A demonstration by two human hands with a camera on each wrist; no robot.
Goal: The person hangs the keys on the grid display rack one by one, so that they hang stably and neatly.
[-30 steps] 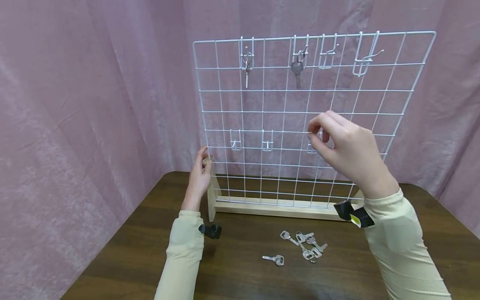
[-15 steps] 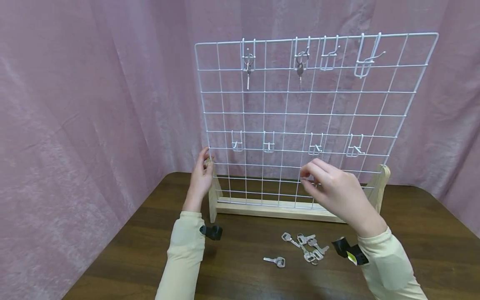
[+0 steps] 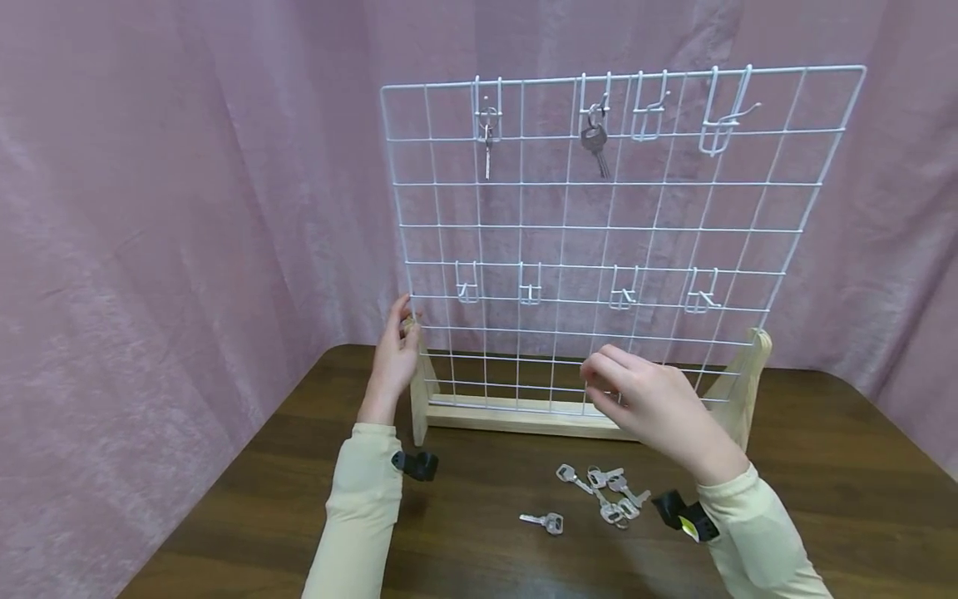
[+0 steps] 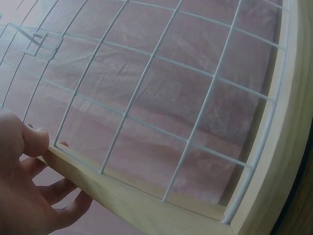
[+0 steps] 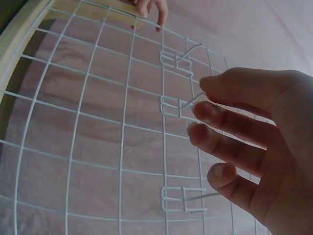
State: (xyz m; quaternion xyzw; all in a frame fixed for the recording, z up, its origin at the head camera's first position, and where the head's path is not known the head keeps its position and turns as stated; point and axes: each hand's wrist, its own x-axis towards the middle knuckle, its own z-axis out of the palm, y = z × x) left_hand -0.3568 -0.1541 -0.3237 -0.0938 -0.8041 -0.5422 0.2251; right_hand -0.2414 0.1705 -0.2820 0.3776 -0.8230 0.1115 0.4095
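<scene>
Fingers (image 5: 227,147) of the right hand (image 3: 651,408): loosely bent, moderate gap between thumb and index, nothing visibly held, in front of the wire grid (image 3: 565,226). Below, on the desk (image 3: 479,557): single key (image 3: 552,523) lying flat, with a cluster of loose keys (image 3: 609,514) to its right, some touching. Expect light, rigid, slightly slippery metal, unlikely to break; pinch at the broad head. Farther back: fingers of the left hand (image 3: 392,362) narrowed on the left upright of the wooden stand (image 3: 524,423), thumb on the near side. Regard the stand as stiff and fairly light; take hold by wood, not by thin wire. On the grid: four lower hooks (image 3: 530,294); above, four upper hooks (image 3: 720,124), with hung keys (image 3: 595,138) on the leftmost two. Behind everything: pink curtain (image 3: 262,208)
</scene>
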